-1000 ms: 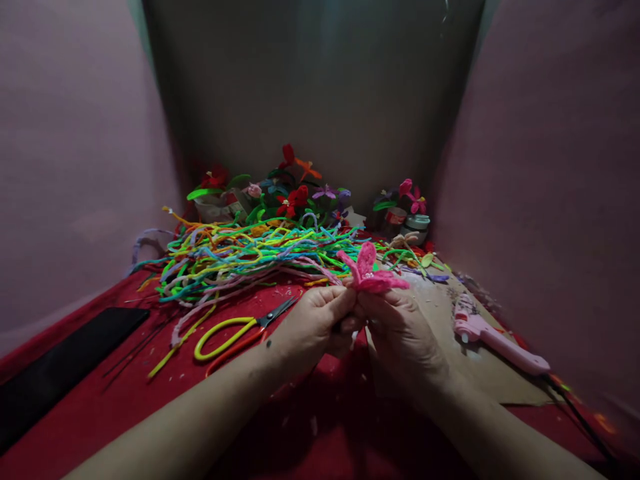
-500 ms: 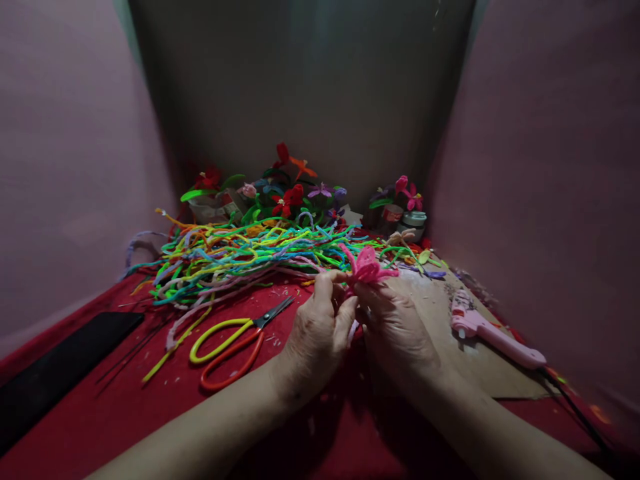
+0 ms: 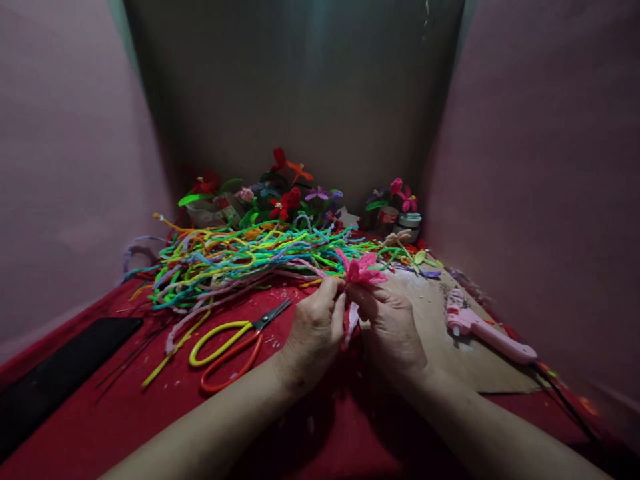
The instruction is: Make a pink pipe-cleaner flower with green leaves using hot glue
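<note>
Red cloth [image 3: 115, 413] spans the lower frame; pinkish walls [image 3: 60, 167] flank a dark back wall [image 3: 300, 87]; at centre, the left hand [image 3: 313, 327] and right hand [image 3: 393, 327] pinch a pink flower [image 3: 363, 270].

Red cloth [image 3: 90, 420], scissors [image 3: 258, 325] (two-toned), tan cardboard [image 3: 430, 327]

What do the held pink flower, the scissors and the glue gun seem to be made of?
Pink flower: probably pipe cleaner, matte and fuzzy. Scissors: dark pointed blades, likely metal; smooth coloured handles, perhaps plastic-coated. Glue gun: apparently plastic, its pink body smooth.
</note>
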Demonstrator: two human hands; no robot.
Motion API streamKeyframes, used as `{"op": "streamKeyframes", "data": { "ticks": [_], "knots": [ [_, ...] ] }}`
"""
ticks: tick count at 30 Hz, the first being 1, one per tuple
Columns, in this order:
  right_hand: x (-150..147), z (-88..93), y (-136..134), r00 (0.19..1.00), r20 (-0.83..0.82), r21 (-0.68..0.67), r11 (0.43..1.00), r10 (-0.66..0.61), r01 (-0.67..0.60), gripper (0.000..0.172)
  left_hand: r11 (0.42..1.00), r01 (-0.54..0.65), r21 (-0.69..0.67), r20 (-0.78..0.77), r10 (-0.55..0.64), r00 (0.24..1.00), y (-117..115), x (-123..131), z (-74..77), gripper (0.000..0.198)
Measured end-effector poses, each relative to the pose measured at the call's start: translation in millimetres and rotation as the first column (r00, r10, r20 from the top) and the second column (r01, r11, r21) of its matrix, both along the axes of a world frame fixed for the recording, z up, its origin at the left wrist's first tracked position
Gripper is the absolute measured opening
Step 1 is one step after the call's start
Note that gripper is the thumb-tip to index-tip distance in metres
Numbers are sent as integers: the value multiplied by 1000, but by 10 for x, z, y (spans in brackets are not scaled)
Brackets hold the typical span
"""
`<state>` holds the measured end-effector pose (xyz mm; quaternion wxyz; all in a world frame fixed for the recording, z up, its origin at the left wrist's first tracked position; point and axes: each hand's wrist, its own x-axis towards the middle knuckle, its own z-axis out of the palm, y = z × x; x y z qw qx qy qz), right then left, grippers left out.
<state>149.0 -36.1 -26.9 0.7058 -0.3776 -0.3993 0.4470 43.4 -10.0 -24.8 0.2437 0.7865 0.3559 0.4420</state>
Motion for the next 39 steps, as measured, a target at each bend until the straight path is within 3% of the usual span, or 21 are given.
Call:
{"op": "streamKeyframes", "data": {
  "ticks": [4,10,15,20,26,30,32,34,36,39],
  "knots": [
    [15,-9,37,1000,8,8,1000,25,-25,5,950,153,-272,234,-89,968,8,-16,56,11],
    [95,-48,103,986,-4,-9,986,169,-169,12,742,417,-525,534,-94,840,7,-78,154,17],
    [123,-67,140,932,-178,3,948,315,-319,5,555,587,-589,650,-106,753,0,-125,177,18],
    [156,-85,178,869,-248,-17,895,428,-446,7,424,676,-603,678,-175,714,56,-170,157,10],
    [242,-58,145,854,-155,-51,859,497,-509,8,272,740,-615,696,-253,671,110,-210,153,7],
    [255,-63,116,856,-80,-40,856,512,-516,3,213,765,-608,704,-302,643,111,-222,160,11],
    [235,-80,112,876,-83,-46,876,476,-480,4,218,763,-608,697,-315,645,116,-221,169,13],
    [202,-99,115,910,-101,-40,912,403,-409,7,301,735,-608,658,-326,678,113,-208,185,14],
    [163,-103,116,934,-113,-24,939,338,-343,8,468,659,-589,574,-331,748,91,-178,198,16],
    [111,-62,91,950,-117,7,957,289,-290,9,778,430,-458,359,-280,890,30,-125,175,19]
  ]
}}
